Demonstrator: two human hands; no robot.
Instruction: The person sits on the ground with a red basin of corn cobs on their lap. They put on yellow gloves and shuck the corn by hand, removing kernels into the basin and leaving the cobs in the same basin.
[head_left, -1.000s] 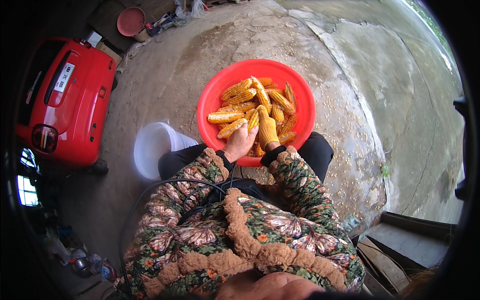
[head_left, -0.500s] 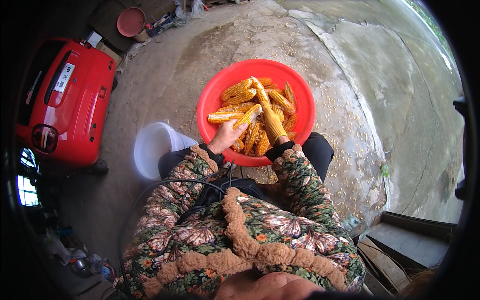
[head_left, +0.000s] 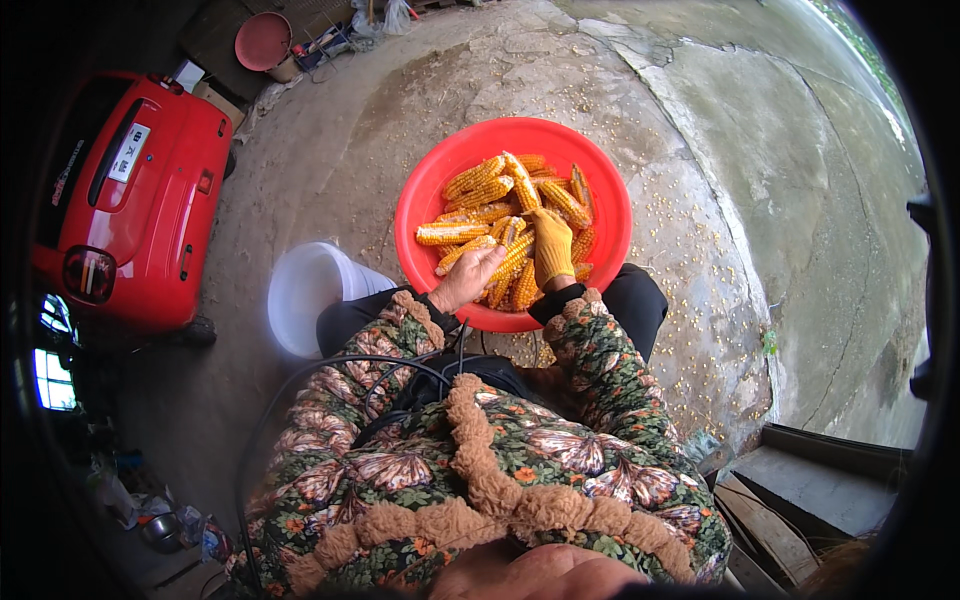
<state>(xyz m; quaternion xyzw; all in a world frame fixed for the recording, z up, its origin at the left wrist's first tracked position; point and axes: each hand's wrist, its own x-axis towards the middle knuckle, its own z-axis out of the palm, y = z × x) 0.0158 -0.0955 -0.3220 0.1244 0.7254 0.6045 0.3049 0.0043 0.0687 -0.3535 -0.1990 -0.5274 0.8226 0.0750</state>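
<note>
Red basin (head_left: 415, 195) holds corn cobs (head_left: 478, 192), around bare left grip (head_left: 472, 279) and yellow-gloved right grip (head_left: 553, 250); can't tell if either's pinching one. Well left of both: red car (head_left: 150, 230) with printed plate (head_left: 128, 153).

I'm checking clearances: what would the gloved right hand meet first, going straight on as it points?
The right hand would likely meet the corn cob lying just ahead, though depth is unclear.
</note>
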